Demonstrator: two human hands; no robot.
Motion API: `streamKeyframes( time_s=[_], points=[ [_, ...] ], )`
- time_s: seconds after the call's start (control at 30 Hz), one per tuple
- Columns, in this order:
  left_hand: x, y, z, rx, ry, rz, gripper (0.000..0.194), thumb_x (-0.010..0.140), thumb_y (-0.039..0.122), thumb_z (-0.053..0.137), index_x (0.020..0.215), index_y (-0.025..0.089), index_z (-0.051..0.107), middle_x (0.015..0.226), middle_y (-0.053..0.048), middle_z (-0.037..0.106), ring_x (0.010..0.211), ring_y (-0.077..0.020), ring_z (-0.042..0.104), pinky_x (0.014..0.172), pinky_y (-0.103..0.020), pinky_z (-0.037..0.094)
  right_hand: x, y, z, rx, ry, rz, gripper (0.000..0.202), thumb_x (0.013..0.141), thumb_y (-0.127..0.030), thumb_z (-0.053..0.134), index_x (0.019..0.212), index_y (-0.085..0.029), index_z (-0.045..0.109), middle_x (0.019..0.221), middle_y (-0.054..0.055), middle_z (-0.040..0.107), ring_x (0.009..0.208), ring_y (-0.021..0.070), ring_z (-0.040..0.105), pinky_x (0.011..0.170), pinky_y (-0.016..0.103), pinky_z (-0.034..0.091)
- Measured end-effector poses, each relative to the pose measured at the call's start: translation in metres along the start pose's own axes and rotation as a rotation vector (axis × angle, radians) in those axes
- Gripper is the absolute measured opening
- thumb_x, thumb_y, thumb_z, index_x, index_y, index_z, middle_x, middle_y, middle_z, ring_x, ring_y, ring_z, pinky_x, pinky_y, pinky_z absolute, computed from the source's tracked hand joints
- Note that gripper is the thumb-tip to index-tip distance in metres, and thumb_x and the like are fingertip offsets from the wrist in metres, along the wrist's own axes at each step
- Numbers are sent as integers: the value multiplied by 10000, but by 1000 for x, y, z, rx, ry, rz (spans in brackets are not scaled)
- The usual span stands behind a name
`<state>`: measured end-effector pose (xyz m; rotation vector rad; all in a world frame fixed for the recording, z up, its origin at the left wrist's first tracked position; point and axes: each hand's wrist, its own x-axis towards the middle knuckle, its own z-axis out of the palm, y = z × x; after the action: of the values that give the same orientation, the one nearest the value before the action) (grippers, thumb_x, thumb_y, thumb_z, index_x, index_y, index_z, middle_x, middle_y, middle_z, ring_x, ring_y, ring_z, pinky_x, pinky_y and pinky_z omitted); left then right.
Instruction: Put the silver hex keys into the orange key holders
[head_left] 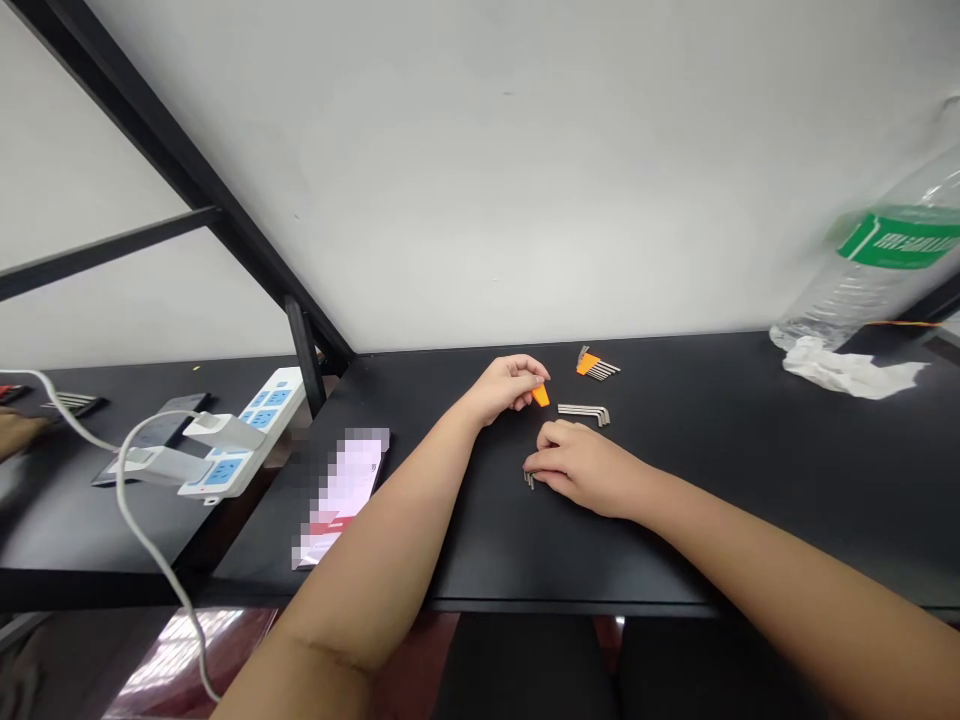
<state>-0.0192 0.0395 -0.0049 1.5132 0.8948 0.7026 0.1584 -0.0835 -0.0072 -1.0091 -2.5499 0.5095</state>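
Nearest, right hand (581, 468) lies flat on the black table (750, 470), fingers curled over small hex keys (529, 480); left hand (508, 385) pinches an orange holder (541, 396) beyond. Loose keys (584, 412) and a filled orange holder (592, 365) lie further back. Probably mid-sorting keys into the holder; grip detail is unclear.

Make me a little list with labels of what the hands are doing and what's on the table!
left hand: pinching orange holder
right hand: resting on hex keys
loose hex keys: between the hands, a bit farther back
filled orange holder: near the wall
black table: holds everything
plastic bottle: far right
power strip: left
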Motion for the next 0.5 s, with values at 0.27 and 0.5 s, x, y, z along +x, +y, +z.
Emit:
streamKeyframes(
  time_s=[0.27,0.5],
  points=[
    [-1,0,0,22,10,3,115,835,253,672,913,169,676,591,20,593,428,-52,452,419,-174,350,-1,-3,-7,7,-18,30,150,965,-256,588,1023,-212,719,985,66,634,916,204,585,845,355,479],
    [-1,0,0,-15,4,10,143,810,270,709,904,164,682,611,5,618,432,-54,457,420,-182,359,-13,4,-29,-1,-68,108,190,892,-233,634,1071,-236,699,1050,64,645,905,213,601,806,355,491]
  ],
)
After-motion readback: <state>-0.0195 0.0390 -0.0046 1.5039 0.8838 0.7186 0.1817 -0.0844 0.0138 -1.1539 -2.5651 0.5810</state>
